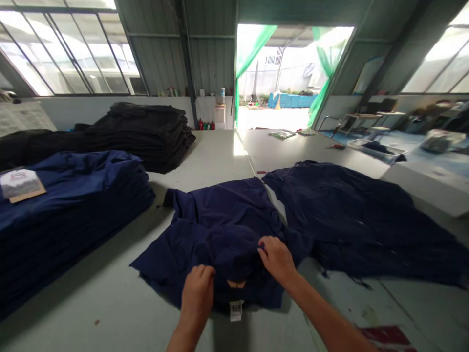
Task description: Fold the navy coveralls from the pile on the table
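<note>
A navy blue garment (220, 230) lies spread on the pale table (110, 303) in front of me, with a white tag (236, 310) hanging at its near edge. My left hand (198, 291) grips the fabric at the near edge, fingers curled into the cloth. My right hand (277, 259) pinches a fold of the same garment a little further in. A second dark navy garment (351, 220) lies spread out to the right, touching the first one.
A tall stack of folded blue garments (69, 205) stands at the left, with a paper-backed card (20, 185) on top. Behind it lies a black stack (146, 132). Trays and papers (373, 146) sit at the far right. A red label (388, 337) lies near my right arm.
</note>
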A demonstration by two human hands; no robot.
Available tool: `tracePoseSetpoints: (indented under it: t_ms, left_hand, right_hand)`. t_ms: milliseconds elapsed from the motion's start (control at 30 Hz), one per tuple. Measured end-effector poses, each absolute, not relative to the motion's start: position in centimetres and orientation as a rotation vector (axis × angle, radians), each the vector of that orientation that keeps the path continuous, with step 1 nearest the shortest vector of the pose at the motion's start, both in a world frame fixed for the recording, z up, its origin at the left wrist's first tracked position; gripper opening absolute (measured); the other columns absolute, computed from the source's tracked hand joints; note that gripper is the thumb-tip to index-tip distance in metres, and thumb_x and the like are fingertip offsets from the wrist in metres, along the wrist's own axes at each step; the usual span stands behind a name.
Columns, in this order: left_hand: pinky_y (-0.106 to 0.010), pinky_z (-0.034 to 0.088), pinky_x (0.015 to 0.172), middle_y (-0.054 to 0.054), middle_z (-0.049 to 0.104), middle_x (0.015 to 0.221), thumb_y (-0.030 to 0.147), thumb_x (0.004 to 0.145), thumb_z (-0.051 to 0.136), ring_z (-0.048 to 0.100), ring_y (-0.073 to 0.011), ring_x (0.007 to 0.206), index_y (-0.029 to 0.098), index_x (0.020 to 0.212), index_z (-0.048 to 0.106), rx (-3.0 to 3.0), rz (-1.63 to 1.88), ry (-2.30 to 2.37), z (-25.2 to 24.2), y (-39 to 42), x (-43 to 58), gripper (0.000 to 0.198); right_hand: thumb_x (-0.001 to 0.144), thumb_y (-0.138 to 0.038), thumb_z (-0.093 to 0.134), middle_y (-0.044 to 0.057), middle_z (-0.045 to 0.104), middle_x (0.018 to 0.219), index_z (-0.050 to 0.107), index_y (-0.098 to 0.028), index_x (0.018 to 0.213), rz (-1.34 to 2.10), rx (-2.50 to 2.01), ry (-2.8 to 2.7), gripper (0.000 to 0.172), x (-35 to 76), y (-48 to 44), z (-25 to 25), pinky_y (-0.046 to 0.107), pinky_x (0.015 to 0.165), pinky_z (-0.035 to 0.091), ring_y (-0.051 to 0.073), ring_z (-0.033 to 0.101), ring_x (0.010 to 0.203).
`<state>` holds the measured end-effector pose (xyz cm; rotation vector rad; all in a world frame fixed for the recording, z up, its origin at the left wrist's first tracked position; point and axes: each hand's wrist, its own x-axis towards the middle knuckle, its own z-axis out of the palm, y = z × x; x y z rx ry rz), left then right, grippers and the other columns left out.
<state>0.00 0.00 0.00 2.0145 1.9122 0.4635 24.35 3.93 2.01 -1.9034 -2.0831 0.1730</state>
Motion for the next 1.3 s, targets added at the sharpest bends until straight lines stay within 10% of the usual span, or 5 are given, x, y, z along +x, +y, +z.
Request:
tracePoseSetpoints:
  t_ms: [133, 600, 933, 1100, 1300]
  left_hand:
    - [-0.026, 0.042, 0.078, -0.003, 0.067, 0.085, 0.013, 0.072, 0.048, 0.06, -0.0168, 0.087, 0.023, 0.082, 0.067, 1.691, 0.337, 1.697, -1.5, -0.6, 3.5, 0.024]
    - [-0.02, 0.044, 0.048, 0.002, 0.058, 0.061, 0.005, 0.057, 0.054, 0.054, -0.0077, 0.047, 0.014, 0.087, 0.053, 0.76, 0.829, 1.498, -3.2, 1.5, 5.2, 0.032]
    - [-0.031, 0.041, 0.09, -0.006, 0.057, 0.109, 0.003, 0.054, 0.05, 0.05, -0.0184, 0.105, 0.019, 0.093, 0.061, 1.506, 0.553, 1.311, -3.1, -0.8, 0.3, 0.043]
    - [-0.027, 0.038, 0.088, -0.003, 0.052, 0.114, 0.011, 0.065, 0.055, 0.044, -0.0173, 0.107, 0.024, 0.106, 0.055, 2.149, 0.241, 1.468, -3.0, -0.8, 1.3, 0.043]
    - [-0.033, 0.035, 0.082, -0.006, 0.061, 0.096, 0.016, 0.076, 0.046, 0.049, -0.0208, 0.098, 0.02, 0.084, 0.059, 2.278, 0.1, 1.524, -1.9, 0.5, 2.5, 0.016]
  right_hand:
    - [0.075, -0.029, 0.053, 0.011, 0.066, 0.069, 0.068, -0.019, 0.069, 0.456, -2.049, -2.332, 0.019, 22.5, 1.9, 1.9, 0.032, 0.06, 0.044, 0.024, 0.063, 0.068]
    - [0.065, -0.015, 0.054, 0.009, 0.061, 0.101, 0.043, -0.017, 0.118, 0.917, -1.684, -1.598, 0.053, 19.4, 2.5, -2.7, 0.031, 0.075, 0.046, 0.018, 0.059, 0.089]
    - [0.064, -0.014, 0.055, -0.003, 0.063, 0.072, 0.036, -0.023, 0.128, 1.301, -1.554, -1.659, 0.067, 21.7, -0.7, -0.4, 0.023, 0.057, 0.044, 0.012, 0.057, 0.063]
    - [0.071, -0.037, 0.058, -0.001, 0.064, 0.067, 0.064, -0.02, 0.096, 2.003, -1.323, -2.039, 0.03, 22.5, -2.3, 2.2, 0.023, 0.059, 0.043, 0.013, 0.059, 0.064]
    - [0.073, -0.034, 0.056, 0.006, 0.061, 0.093, 0.062, -0.02, 0.093, 0.692, -1.721, -2.341, 0.025, 19.3, -1.4, 2.3, 0.032, 0.079, 0.037, 0.02, 0.051, 0.091]
